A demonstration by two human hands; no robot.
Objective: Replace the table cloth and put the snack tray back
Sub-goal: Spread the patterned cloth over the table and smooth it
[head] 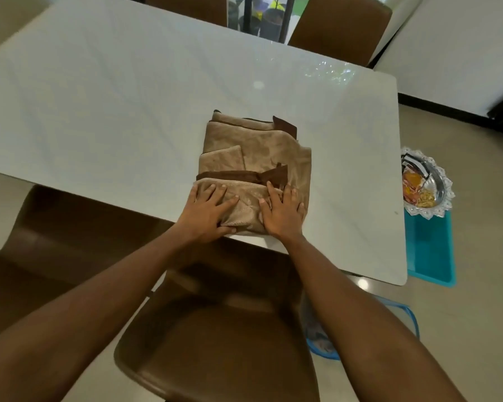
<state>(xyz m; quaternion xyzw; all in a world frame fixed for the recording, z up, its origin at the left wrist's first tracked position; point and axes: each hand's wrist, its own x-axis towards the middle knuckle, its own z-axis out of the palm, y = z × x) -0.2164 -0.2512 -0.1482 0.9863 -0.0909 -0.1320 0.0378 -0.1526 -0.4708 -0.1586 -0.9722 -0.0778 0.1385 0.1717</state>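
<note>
pressing flat, both the left hand (208, 210) and right hand (283, 211) lay open on the folded tan fabric table cloth (256, 158); near the white glossy table (128, 97) edge, it risked slipping off.

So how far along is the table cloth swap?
Done, apparently: the white table is uncovered, and the silver scalloped snack tray waits off it on a teal plastic stool. In hand: the left hand and right hand press flat on the folded beige cloth with brown trim. Left: unfolding and spreading it, then returning the tray.
</note>
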